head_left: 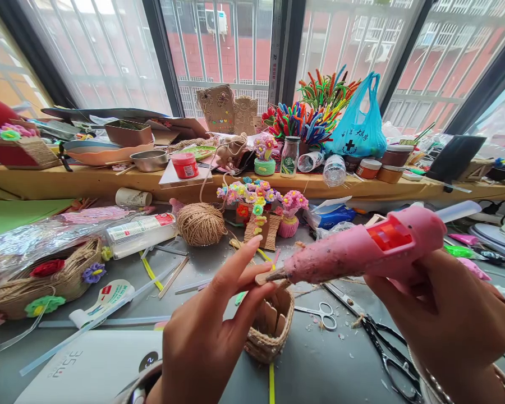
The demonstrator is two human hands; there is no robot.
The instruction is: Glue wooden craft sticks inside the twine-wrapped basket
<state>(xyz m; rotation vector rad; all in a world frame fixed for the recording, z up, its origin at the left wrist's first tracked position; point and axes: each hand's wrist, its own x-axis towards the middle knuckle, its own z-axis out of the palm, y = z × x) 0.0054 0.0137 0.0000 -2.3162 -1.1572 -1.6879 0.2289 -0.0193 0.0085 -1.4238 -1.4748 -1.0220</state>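
Note:
Held by its handle in my right hand (450, 314) is a pink hot glue gun (340, 252), its nozzle pointing left and a clear glue stick (460, 211) jutting from its back end. My left hand (214, 314) pinches a small wooden craft stick (262, 278) between thumb and fingers. The nozzle tip touches or nearly touches that stick. Below the fingers stands a small twine-wrapped basket (269, 345) with wooden sticks inside, its rim partly hidden by my left hand.
Small scissors (326, 315) and large black-handled scissors (393, 348) lie right of the basket. A twine ball (201, 224), pipe-cleaner flowers (294, 205) and a clear bottle (141, 234) sit behind. Left are a white box (96, 365) and loose glue sticks (96, 322). A crowded ledge (151, 185) runs along the windows.

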